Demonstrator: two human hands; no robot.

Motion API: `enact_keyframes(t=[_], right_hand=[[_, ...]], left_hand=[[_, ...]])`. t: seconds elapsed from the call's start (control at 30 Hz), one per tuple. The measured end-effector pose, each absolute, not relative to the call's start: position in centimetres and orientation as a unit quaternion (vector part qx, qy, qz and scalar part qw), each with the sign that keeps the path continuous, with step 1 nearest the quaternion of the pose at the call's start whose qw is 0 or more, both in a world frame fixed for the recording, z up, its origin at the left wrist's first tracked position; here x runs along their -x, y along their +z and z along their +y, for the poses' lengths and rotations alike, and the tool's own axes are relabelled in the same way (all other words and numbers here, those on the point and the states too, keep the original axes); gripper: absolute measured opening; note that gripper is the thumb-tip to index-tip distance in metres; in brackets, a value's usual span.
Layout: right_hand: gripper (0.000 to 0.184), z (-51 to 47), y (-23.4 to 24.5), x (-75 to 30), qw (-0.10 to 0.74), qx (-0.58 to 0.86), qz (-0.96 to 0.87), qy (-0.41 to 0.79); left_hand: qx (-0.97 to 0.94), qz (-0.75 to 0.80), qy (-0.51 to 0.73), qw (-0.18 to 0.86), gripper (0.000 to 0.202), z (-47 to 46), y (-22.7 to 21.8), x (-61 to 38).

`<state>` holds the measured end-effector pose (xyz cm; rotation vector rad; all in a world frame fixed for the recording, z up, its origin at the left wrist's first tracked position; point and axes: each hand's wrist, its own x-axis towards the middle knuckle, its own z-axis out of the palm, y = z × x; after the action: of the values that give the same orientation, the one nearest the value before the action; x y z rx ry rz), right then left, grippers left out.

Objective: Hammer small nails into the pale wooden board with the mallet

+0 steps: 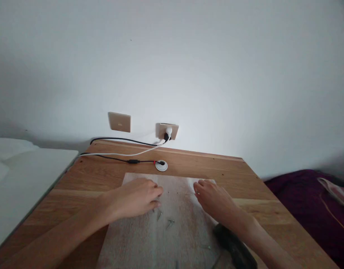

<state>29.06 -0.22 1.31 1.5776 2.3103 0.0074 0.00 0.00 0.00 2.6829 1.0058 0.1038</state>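
Note:
A pale, wood-grained board (133, 239) lies on the wooden tabletop under both hands. My left hand (140, 198) is over its left side, fingers loosely curled, thumb and forefinger apart with nothing visible between them. Close to that thumb are a small metal screw (159, 215) and a pair of crossed screws (170, 223). At the board's right side, my right hand (208, 194) has its fingertips pinched together; something tiny and light shows there, too small to name. Another screw (205, 247) lies lower right. A dark, blurred tool-like object (235, 246) sits beneath my right forearm.
Black and white cables (121, 154) run along the back of the wooden tabletop (188, 166) to a wall socket (174, 131) and a round cable grommet (161, 166). White bedding (40, 175) borders the left side, purple fabric (297, 201) the right. A wall stands behind.

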Motion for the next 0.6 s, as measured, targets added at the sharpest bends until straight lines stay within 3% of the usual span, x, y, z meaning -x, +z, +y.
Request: enact_keyframes(t=[0.17,0.4,0.6], right_hand=[[0.012,-0.6,2.4,-29.6,0.116,-0.569,0.813,-0.049],[0.017,-2.3,4.2,-32.1,0.068,-0.487,0.832,-0.258],[0.028,-0.8,2.4,-35.2,0.045,-0.631,0.765,-0.117]], left_hand=[[-0.922,0.355,0.036,0.148,0.01,0.0,0.1,0.0],[-0.921,0.356,0.04,0.155,0.01,0.1,-0.1,0.2],[-0.918,0.361,0.048,0.159,0.009,0.1,-0.6,0.4]])
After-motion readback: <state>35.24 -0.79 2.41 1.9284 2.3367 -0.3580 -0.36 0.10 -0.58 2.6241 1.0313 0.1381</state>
